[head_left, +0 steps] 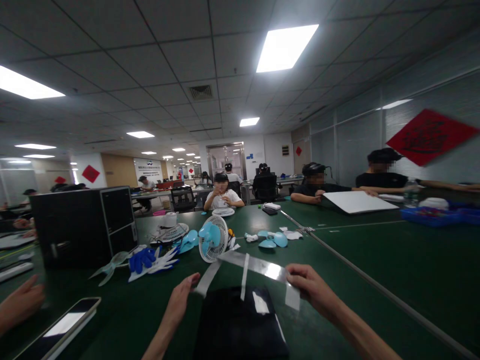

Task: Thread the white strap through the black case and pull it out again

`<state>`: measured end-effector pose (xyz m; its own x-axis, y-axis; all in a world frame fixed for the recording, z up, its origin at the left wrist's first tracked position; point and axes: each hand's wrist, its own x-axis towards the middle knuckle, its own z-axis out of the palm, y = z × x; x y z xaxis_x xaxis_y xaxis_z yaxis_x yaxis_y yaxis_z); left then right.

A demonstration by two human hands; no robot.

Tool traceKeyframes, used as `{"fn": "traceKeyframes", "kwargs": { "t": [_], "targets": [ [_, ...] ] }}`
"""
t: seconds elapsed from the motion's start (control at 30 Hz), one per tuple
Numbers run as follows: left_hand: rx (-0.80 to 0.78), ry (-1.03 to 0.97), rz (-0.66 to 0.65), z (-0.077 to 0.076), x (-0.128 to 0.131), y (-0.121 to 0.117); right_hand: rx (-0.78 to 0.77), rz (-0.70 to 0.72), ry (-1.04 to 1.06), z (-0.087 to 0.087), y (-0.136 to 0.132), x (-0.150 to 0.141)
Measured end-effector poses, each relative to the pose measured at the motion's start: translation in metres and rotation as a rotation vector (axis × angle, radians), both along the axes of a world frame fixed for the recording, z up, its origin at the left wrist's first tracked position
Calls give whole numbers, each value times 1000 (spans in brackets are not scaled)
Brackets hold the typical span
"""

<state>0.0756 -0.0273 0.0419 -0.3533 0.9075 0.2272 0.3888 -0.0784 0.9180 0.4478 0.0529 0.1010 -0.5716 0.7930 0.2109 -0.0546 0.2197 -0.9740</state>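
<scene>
My right hand (309, 285) pinches the right end of a clear, shiny plastic strip (258, 265) above the green table. A whitish strip of tape (207, 280) angles down from its left end to the fingertips of my left hand (183, 295), which are closed on it. Another narrow white strip (245, 277) hangs from the middle, and a pale piece (292, 296) hangs below my right fingers. Beneath lies a dark, flat-topped object (236, 325) with a torn white patch on it; its kind is unclear.
Behind the strip stands a small white fan (213, 237) with blue blades. Loose blue fan blades (273, 239), gloves (152, 262) and a black computer case (84, 225) surround it. A phone (67, 325) lies at left beside another person's hand (22, 302). A metal rail (360, 280) crosses the table.
</scene>
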Motion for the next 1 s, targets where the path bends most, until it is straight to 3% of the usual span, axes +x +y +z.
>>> {"fn": "traceKeyframes", "kwargs": {
  "t": [0.1,0.17,0.23,0.43,0.6,0.77,0.87,1.0],
  "targets": [
    [-94,-270,-277,9,10,-9,-104,111,-46,-10,-5,-12],
    [-109,-369,-367,12,17,-14,-133,145,-98,-15,-8,-19],
    [-106,-383,-379,14,22,-18,-136,150,-143,-19,-10,-25],
    [-145,-112,-375,19,24,-25,-126,138,-211,-26,-9,-30],
    [-193,-45,-384,20,26,-27,-127,135,-272,-25,-10,-30],
    [-295,3,-459,21,29,-33,-126,244,-404,-19,-14,-23],
    [-393,54,-504,18,33,-35,-110,303,-531,-18,-15,-20],
    [-444,142,-467,6,33,-28,-4,203,-607,-26,-13,-23]
  ]
}}
